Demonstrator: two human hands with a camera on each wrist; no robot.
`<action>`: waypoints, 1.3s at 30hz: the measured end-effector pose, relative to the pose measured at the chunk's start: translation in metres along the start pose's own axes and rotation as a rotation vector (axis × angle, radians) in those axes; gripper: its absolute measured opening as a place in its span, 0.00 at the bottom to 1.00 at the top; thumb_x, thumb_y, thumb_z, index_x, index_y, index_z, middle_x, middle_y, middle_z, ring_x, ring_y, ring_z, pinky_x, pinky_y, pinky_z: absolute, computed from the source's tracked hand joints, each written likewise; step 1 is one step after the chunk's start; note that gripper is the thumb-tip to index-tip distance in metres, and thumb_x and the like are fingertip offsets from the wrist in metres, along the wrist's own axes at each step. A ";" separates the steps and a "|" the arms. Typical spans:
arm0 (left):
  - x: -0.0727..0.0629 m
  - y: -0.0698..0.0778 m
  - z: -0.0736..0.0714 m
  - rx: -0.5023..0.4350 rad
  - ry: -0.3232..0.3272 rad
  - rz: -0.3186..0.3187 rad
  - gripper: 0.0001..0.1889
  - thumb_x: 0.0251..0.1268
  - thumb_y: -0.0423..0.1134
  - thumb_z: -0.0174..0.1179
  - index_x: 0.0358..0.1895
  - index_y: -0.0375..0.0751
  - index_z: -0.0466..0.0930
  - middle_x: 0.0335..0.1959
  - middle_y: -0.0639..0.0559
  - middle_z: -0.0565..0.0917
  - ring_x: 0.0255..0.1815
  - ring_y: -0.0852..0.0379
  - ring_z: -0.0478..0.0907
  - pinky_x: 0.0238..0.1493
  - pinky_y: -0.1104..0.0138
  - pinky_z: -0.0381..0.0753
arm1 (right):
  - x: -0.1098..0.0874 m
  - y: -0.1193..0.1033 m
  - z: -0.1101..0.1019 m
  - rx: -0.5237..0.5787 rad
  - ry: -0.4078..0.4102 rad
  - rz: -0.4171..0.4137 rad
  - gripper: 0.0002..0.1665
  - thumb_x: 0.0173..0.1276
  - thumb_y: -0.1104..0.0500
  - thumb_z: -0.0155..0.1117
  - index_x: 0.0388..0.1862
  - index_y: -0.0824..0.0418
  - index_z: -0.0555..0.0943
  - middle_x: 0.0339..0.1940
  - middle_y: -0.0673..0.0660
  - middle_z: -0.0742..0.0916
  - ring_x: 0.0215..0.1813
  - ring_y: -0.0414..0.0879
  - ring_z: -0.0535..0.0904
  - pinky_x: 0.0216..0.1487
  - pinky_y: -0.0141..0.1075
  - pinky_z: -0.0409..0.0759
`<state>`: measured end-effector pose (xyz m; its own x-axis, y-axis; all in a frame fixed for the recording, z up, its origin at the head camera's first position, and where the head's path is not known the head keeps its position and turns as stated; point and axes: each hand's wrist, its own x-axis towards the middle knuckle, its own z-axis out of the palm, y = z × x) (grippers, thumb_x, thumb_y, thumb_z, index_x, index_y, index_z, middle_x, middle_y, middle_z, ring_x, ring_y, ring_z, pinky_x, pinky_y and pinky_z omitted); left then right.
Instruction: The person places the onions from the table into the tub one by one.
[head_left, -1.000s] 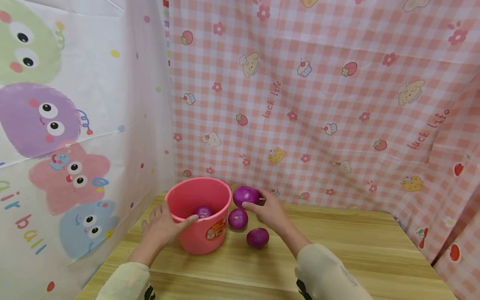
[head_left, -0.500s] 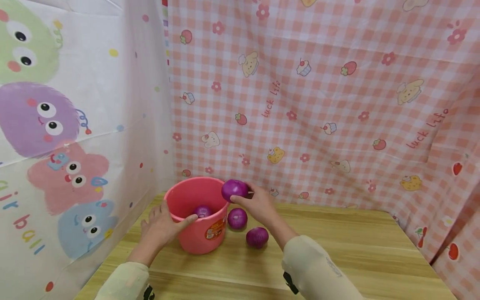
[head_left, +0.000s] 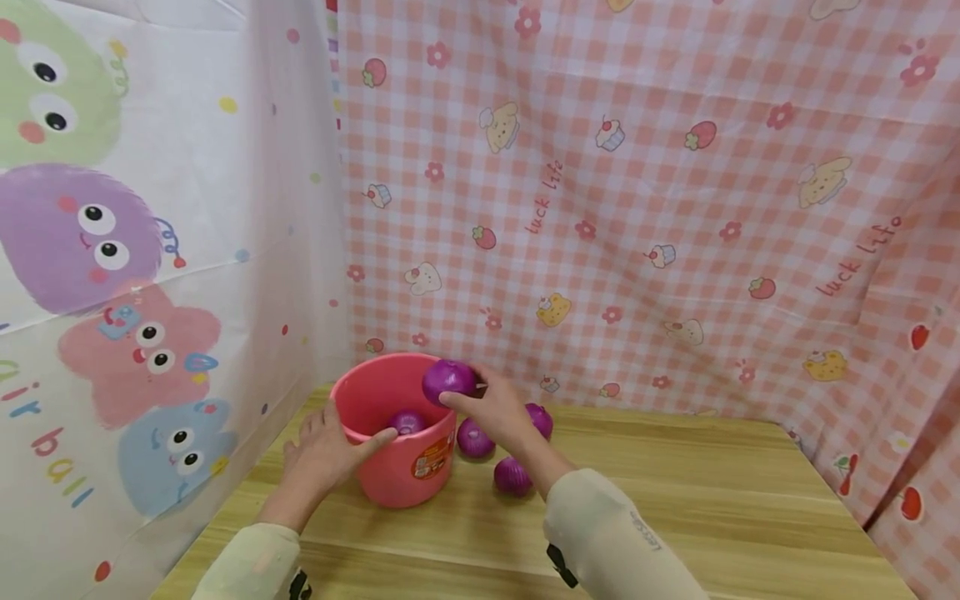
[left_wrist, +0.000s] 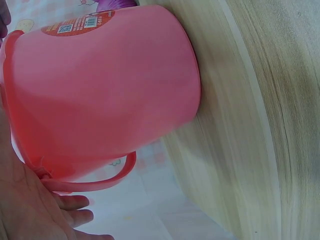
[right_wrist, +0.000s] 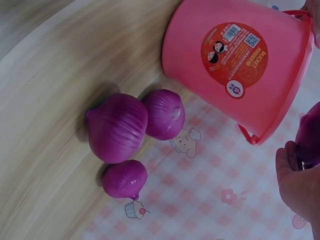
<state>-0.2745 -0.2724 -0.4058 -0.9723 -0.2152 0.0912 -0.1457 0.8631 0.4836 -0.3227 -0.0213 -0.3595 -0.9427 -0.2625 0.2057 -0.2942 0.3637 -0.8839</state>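
My right hand [head_left: 495, 410] holds a red onion [head_left: 447, 382] above the right rim of a pink bucket [head_left: 390, 479], fingers behind it and thumb in front. At the bucket's near left side, my left hand [head_left: 321, 454] rests on the rim, the thumb along the edge and the other fingers spread outside. Inside the bucket lies another red onion [head_left: 407, 424]. Three more are on the table right of the bucket: a near onion [head_left: 512, 476], a middle onion [head_left: 475, 438] and a far onion [head_left: 540, 419], partly behind my right arm. The right wrist view shows the largest onion [right_wrist: 120, 129] touching another.
The wood-grain table [head_left: 690, 492] runs to a pink checked cloth [head_left: 637, 233] at the back. A white cartoon cloth [head_left: 247, 250] hangs close on the left. The bucket's handle [left_wrist: 95, 184] hangs down beside my left fingers.
My right hand has carried the onion leftward from beside the bucket to over its right rim. The far onion has come into sight behind it. My left hand has stayed on the bucket.
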 end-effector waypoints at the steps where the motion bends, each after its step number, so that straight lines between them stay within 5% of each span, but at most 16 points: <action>1: 0.000 0.000 0.000 0.000 0.000 0.001 0.72 0.45 0.85 0.50 0.78 0.30 0.34 0.72 0.22 0.52 0.71 0.24 0.50 0.63 0.25 0.45 | 0.000 0.000 0.001 0.011 -0.003 -0.010 0.43 0.61 0.42 0.73 0.70 0.60 0.72 0.57 0.59 0.83 0.57 0.52 0.81 0.59 0.47 0.79; 9: 0.000 0.001 -0.001 -0.001 -0.007 0.002 0.71 0.48 0.84 0.51 0.77 0.28 0.35 0.72 0.21 0.52 0.71 0.24 0.49 0.64 0.25 0.44 | 0.003 -0.001 0.007 0.010 0.000 -0.033 0.41 0.61 0.44 0.74 0.69 0.60 0.73 0.58 0.59 0.83 0.57 0.52 0.81 0.57 0.47 0.80; 19: 0.001 0.003 0.001 -0.001 -0.014 0.004 0.72 0.46 0.85 0.50 0.77 0.29 0.34 0.72 0.22 0.52 0.71 0.24 0.49 0.64 0.25 0.44 | 0.005 -0.003 0.011 0.061 -0.073 0.036 0.42 0.65 0.45 0.70 0.75 0.55 0.67 0.68 0.61 0.77 0.67 0.58 0.74 0.64 0.52 0.74; 39: 0.001 0.000 0.001 0.001 -0.010 -0.001 0.72 0.45 0.86 0.48 0.77 0.27 0.35 0.72 0.22 0.51 0.71 0.24 0.49 0.64 0.25 0.44 | -0.001 0.016 -0.006 -0.075 0.036 0.085 0.42 0.65 0.43 0.69 0.74 0.56 0.68 0.69 0.61 0.76 0.69 0.56 0.71 0.65 0.54 0.72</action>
<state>-0.2751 -0.2726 -0.4065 -0.9739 -0.2116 0.0822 -0.1468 0.8632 0.4830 -0.3276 -0.0102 -0.3708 -0.9694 -0.1961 0.1480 -0.2230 0.4492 -0.8652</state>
